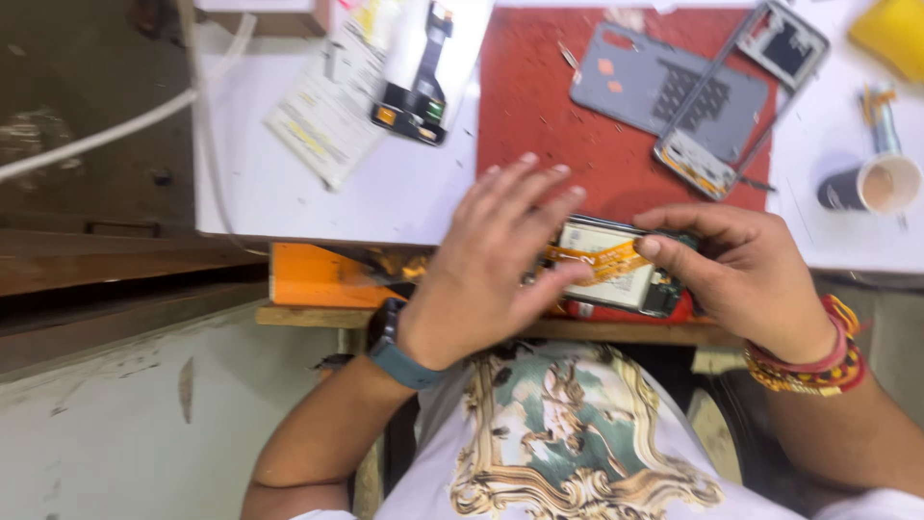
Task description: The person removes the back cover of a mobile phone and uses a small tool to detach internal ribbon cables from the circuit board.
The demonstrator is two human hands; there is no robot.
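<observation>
Red mat [539, 125]: we see it on the white worktop [385, 193], under the loose parts, likely to keep them together.
Opened phone [616, 265]: at the near edge of the worktop, insides facing up.
Right hand [741, 270]: we see it pinch the phone so it stays put.
Left hand [496, 260]: open, fingers spread, over the phone's left end.
Grey back cover [664, 91]: set aside at the mat's far edge.
Paper cup [871, 185]: near the right edge.
</observation>
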